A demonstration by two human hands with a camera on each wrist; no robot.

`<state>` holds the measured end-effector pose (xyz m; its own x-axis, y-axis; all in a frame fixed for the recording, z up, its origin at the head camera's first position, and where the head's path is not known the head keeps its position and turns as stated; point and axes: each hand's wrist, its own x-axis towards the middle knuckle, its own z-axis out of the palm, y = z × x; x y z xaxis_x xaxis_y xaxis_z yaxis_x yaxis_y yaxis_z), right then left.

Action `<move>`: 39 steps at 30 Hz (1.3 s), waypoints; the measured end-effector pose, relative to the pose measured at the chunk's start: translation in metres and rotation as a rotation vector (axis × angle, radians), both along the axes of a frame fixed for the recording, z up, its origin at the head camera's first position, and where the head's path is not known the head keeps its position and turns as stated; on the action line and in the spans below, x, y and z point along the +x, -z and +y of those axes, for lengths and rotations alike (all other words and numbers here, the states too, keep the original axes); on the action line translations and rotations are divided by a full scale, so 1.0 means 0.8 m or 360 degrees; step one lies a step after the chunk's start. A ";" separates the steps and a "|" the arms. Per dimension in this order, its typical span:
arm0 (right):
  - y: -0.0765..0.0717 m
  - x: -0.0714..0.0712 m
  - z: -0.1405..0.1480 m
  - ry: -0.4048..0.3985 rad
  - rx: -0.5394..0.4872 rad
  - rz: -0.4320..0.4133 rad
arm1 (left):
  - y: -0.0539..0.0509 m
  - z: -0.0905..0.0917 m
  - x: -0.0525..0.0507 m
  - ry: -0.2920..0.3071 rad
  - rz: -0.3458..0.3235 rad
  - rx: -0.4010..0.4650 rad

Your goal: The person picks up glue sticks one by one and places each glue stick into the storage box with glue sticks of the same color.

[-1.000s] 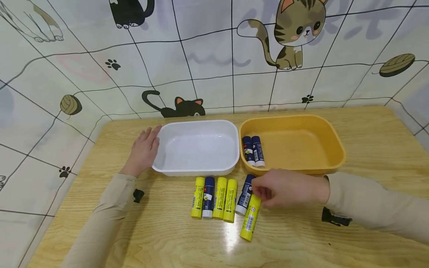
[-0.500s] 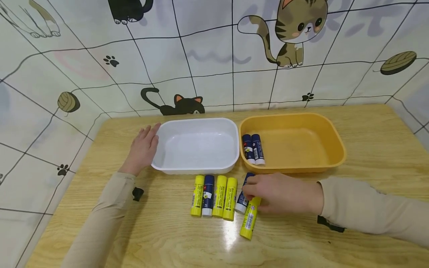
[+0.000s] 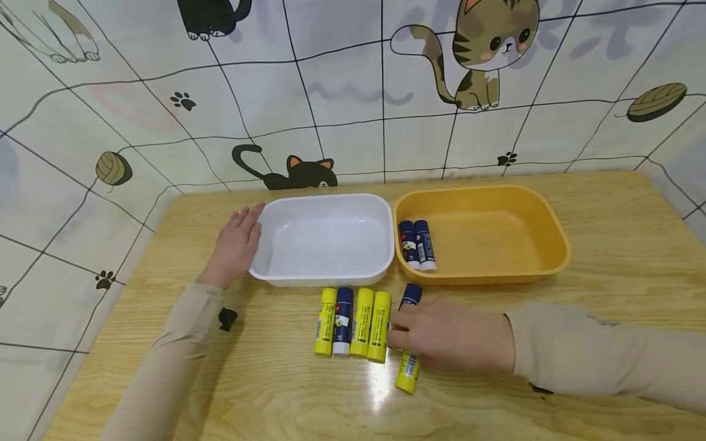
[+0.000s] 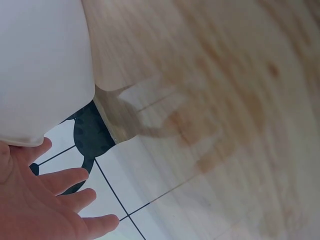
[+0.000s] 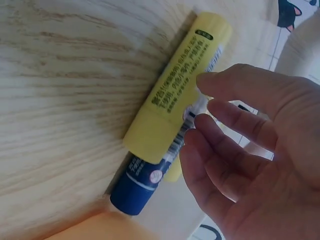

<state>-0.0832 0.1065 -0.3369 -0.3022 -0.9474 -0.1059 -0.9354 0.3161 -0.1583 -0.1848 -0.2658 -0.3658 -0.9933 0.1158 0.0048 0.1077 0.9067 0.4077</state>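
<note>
My left hand (image 3: 231, 248) rests against the left end of a white plastic tray (image 3: 325, 282), fingers extended along its side. Over a yellow glue stick (image 3: 408, 370) and a navy glue stick (image 3: 410, 294) hovers my right hand (image 3: 449, 337), which partly covers both. The right wrist view puts the yellow stick in front of the navy one (image 5: 131, 196), lying at a slant. There the loosely bent fingers (image 5: 200, 175) and thumb stand beside the sticks, with no clear grip; the thumb tip is close to or touching the yellow one.
An orange-yellow tray (image 3: 496, 245) stands right of the white one, two navy glue sticks (image 3: 417, 245) lying at its left end. In front of the white tray lies a row of yellow glue sticks (image 3: 379, 327) and one navy glue stick (image 3: 342, 323). A cat-print sheet (image 3: 353, 92) hangs behind.
My right hand has shifted left and slightly toward the front, across the slanted yellow stick and over the navy one. The left hand and the glue sticks stay in place.
</note>
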 end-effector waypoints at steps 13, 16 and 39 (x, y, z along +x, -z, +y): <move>0.012 0.011 -0.002 -0.0204 0.0002 0.0228 | 0.002 -0.001 -0.001 0.0004 0.0004 0.0020; 0.014 0.012 -0.002 -0.0217 0.0007 0.0290 | 0.002 -0.001 -0.001 0.0005 0.0000 0.0020; 0.030 0.010 0.010 -0.0364 -0.0072 0.0642 | 0.003 0.000 0.000 0.0007 0.0002 0.0027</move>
